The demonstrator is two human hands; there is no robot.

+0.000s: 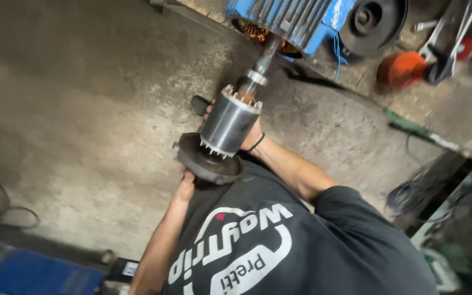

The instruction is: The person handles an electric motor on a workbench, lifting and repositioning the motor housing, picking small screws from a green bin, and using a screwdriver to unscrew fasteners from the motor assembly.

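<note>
Left hand [186, 186] grips the round end plate [206, 161] under the steel rotor [230, 121]. Right hand [251, 136] clasps the rotor's side. Rotor shaft enters the blue motor housing [296, 19] on the concrete floor [83, 109].

Both hands grip motor rotor [229, 121] w/ end plate [206, 161], shaft tip near blue motor housing [296, 19].

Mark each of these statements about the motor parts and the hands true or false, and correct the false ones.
1. The rotor sits fully inside the blue motor housing. False: it is outside, only its shaft points toward the opening.
2. The left hand is at the round end cover. True.
3. The right hand is behind the rotor. True.
4. The housing is red. False: it is blue, with copper windings visible inside.
5. The parts lie on a wooden bench. False: below is a concrete floor.
</note>
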